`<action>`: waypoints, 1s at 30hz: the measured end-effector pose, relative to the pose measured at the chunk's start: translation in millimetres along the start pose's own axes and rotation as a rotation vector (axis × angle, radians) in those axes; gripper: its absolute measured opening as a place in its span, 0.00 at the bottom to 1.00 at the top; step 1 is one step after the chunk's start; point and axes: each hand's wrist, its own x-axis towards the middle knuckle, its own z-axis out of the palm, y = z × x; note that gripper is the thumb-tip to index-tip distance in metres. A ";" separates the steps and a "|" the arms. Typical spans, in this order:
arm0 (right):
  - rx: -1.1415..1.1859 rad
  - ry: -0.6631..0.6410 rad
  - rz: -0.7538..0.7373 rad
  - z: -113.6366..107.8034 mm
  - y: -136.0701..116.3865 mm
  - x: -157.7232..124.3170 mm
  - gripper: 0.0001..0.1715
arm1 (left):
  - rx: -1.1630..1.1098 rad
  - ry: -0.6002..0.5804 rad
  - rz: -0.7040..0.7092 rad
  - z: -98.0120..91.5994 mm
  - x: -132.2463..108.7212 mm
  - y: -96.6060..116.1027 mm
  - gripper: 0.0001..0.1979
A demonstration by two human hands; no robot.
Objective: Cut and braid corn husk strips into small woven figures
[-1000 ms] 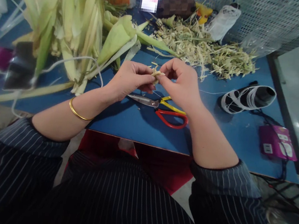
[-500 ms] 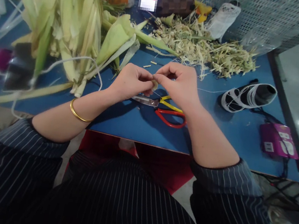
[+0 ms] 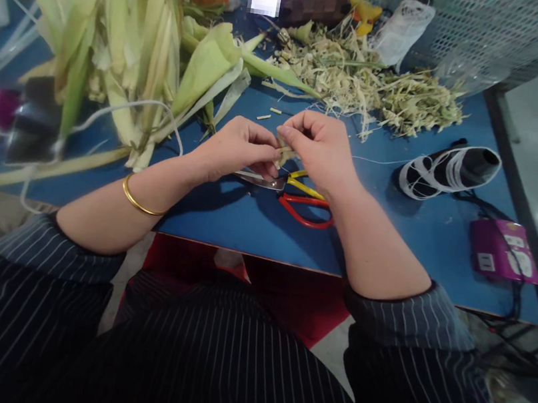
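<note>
Between my two hands is a small pale piece of corn husk [image 3: 284, 156], mostly covered by fingers. My left hand [image 3: 244, 149] pinches it from the left side. On the other side, the thumb and fingertips of my right hand [image 3: 320, 147] are closed on its upper part. A thin white thread [image 3: 379, 161] runs from near my right hand to a black spool wound with white thread [image 3: 448, 173]. Under my hands lie scissors [image 3: 305, 212] with one red and one yellow handle, their blades pointing left.
Long green corn husks [image 3: 118, 24] are heaped at the left. Shredded husk [image 3: 353, 73] lies at the back, with a white thread cone [image 3: 403, 29] behind it. A purple box [image 3: 504, 249] sits at the right, and a white cable [image 3: 126, 103] crosses the left side.
My right fingertips have shifted slightly up and right, and more of the husk piece shows between my hands. The scissors and spool stay in place.
</note>
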 end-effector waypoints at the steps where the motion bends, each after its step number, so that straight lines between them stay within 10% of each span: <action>1: 0.017 -0.006 0.007 0.1 -0.4 -0.4 0.14 | -0.040 -0.005 -0.020 -0.2 0.4 -1.0 0.09; 9: 0.104 -0.021 -0.037 2.7 -0.2 -3.1 0.10 | -0.087 0.044 -0.102 1.6 2.7 -8.2 0.12; 17: -0.179 0.184 -0.196 0.5 -2.4 -8.1 0.14 | -0.087 0.354 0.014 4.4 4.5 -3.5 0.14; 30: -0.007 0.150 -0.125 14.9 0.0 -11.9 0.07 | -0.238 0.358 -0.097 3.6 5.1 -5.3 0.12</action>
